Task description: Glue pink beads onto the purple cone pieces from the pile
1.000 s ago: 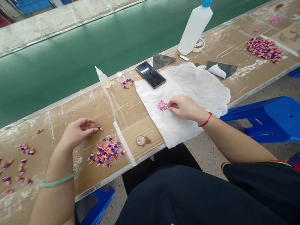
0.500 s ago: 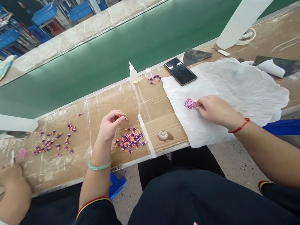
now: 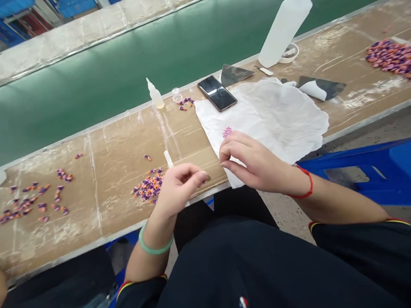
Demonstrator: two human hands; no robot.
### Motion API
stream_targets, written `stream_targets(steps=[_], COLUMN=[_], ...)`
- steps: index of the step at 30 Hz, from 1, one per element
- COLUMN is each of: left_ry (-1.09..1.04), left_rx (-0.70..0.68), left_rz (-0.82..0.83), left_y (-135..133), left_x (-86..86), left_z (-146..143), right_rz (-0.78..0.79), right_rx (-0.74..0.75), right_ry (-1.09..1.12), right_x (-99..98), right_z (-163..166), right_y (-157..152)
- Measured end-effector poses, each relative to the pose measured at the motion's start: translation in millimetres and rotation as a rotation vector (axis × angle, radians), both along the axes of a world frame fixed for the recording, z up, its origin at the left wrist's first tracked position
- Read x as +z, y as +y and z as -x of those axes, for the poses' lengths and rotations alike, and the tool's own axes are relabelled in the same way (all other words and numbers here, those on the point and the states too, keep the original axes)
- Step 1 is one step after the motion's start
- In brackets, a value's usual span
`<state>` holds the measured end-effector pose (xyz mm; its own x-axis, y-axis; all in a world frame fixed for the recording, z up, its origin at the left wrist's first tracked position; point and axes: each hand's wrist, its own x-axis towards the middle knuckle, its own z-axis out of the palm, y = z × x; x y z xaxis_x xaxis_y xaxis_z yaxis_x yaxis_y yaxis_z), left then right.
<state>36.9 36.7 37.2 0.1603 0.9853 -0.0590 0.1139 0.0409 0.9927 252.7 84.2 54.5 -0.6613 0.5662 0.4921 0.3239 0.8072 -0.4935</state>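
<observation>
My left hand (image 3: pixel 183 186) hovers over the table's front edge, right of a pile of small purple-and-orange pieces (image 3: pixel 147 186). Its thumb and forefinger are closed together; anything between them is too small to make out. My right hand (image 3: pixel 248 159) is raised over the near left part of the white cloth-like sheet (image 3: pixel 278 110). Its fingertips are pinched, and what they hold, if anything, cannot be made out. Just beyond its knuckles lies a small heap of pink-and-white bits (image 3: pixel 227 131), partly covered. One loose purple-and-orange piece (image 3: pixel 147 157) lies behind the pile.
A phone (image 3: pixel 217 93) lies on the sheet's far corner. Left of it stand a small dropper bottle (image 3: pixel 155 95) and a clear cup (image 3: pixel 176 95). A large white bottle (image 3: pixel 285 30) and tape roll (image 3: pixel 289 53) stand farther right. More pieces (image 3: pixel 394 58) lie far right, others (image 3: pixel 24 206) left.
My left hand has let go of a purple-and-orange piece and moved right, towards the body. My right hand has drawn back from the pink heap towards the left hand. The view has shifted right.
</observation>
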Motion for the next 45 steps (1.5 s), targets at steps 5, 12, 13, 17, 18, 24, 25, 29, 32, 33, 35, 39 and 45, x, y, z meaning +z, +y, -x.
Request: stream_targets(steps=[5,12,13,17,18,24,25,29,32,33,35,39,45], left_ry=[0.163,0.243,0.247,0.244,0.226,0.059,0.058,0.105,0.135,0.142,0.155,0.188,0.135], left_rx=[-0.003,-0.012,-0.012,0.016,0.027,0.064,0.068,0.069,0.035,0.021,-0.007,-0.046,0.068], left_rz=[-0.191,-0.305,-0.305,-0.281,-0.264,-0.151,-0.155,-0.175,-0.181,-0.184,-0.191,-0.193,-0.143], left_y=[-11.5,-18.1,-17.9,-16.7,-16.7,-19.2,-19.7,-19.7,-18.8,-18.7,-19.3,-26.7,-54.3], left_x=[17.2,26.3,26.6,25.6,25.1,23.6,23.2,21.3,20.6,20.4,19.8,13.7,-16.8], left_z=[-20.4,-23.7,-24.5,-25.2,-24.8,-21.6,-21.1,-18.1,-14.6,-13.3,-10.8,-6.3,3.3], right_rz=[-0.103,-0.224,-0.235,-0.21,-0.17,0.291,0.335,0.38,0.375,0.37,0.352,0.297,0.184], right_rx=[0.055,0.059,0.055,0.031,0.024,-0.072,-0.072,-0.072,-0.075,-0.07,-0.047,0.027,0.113], right_ry=[-0.037,-0.165,-0.191,-0.195,-0.156,0.069,0.08,0.085,0.071,0.066,0.059,0.039,-0.06], right_x=[12.7,16.2,16.9,20.1,21.0,23.1,22.4,18.9,17.5,17.1,15.3,5.0,-14.9], right_z=[2.3,2.3,2.7,5.2,5.8,8.4,9.3,14.0,16.7,17.4,18.7,22.3,23.1], right_y=[-10.0,-17.8,-18.7,-21.3,-22.1,-29.0,-29.8,-30.2,-29.2,-29.2,-30.3,-36.4,-24.4])
